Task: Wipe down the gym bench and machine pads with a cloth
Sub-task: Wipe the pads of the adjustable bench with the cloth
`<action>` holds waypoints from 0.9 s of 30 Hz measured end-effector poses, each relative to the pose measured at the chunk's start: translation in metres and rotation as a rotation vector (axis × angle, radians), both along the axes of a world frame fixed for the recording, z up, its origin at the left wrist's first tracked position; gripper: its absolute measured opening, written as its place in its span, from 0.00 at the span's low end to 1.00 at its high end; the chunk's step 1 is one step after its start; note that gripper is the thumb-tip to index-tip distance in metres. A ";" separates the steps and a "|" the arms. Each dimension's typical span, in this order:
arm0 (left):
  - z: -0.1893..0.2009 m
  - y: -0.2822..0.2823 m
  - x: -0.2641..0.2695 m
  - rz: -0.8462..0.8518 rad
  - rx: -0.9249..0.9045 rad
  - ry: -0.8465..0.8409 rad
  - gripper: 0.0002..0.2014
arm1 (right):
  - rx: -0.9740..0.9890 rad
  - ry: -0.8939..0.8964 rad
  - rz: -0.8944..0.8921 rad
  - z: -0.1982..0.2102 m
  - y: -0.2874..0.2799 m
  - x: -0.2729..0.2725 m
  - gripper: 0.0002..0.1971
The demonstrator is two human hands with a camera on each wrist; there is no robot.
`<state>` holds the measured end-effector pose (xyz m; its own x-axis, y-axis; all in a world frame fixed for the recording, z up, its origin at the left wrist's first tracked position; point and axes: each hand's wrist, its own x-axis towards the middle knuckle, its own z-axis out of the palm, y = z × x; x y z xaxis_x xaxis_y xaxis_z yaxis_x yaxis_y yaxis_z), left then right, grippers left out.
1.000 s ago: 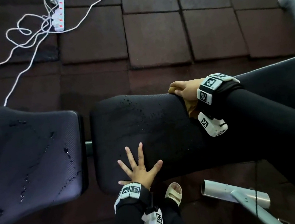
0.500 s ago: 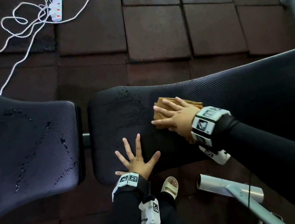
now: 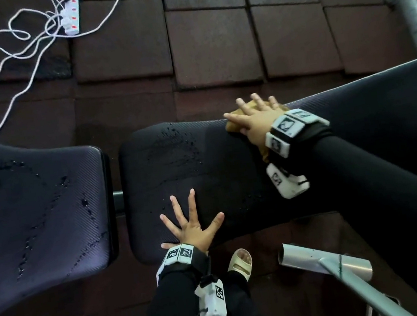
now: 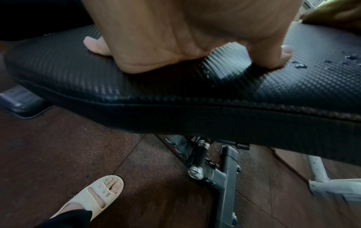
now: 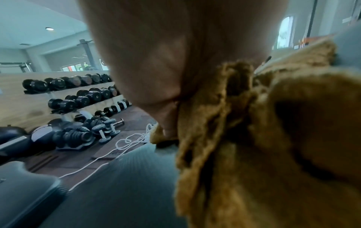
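Observation:
A long black bench pad [image 3: 183, 177] with a woven texture runs from centre to right, and water droplets [image 3: 175, 141] lie on its left part. My right hand [image 3: 255, 119] presses a tan cloth [image 3: 235, 124] flat onto the pad's far edge, fingers straight and spread. In the right wrist view the cloth [image 5: 263, 154] bunches under the palm. My left hand [image 3: 193, 227] rests flat with splayed fingers on the pad's near edge. The left wrist view shows the pad [image 4: 136, 86] under that palm.
A second wet black seat pad [image 3: 35, 209] sits to the left across a narrow gap. A white power strip and cable [image 3: 69, 14] lie on the dark floor tiles behind. Grey metal frame tubes [image 3: 332, 263] stand near my sandalled foot [image 3: 239, 262]. A dumbbell rack [image 5: 74, 92] lines the wall.
My right hand slid the cloth from the pad's far edge toward the middle, then back out to the far edge. The left hand stayed planted.

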<state>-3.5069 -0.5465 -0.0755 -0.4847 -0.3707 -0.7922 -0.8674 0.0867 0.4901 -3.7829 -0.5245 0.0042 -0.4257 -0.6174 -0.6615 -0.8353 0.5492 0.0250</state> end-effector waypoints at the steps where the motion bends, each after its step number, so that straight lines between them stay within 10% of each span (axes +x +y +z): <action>1: 0.000 0.000 0.000 -0.001 -0.003 0.001 0.44 | 0.005 -0.026 0.021 -0.005 -0.009 0.011 0.30; 9: 0.003 0.000 -0.001 0.000 -0.001 -0.001 0.43 | 0.038 -0.073 0.217 -0.010 0.035 0.078 0.34; 27: -0.001 -0.003 0.000 0.012 0.034 0.025 0.45 | -0.105 0.034 -0.160 -0.014 0.001 0.055 0.32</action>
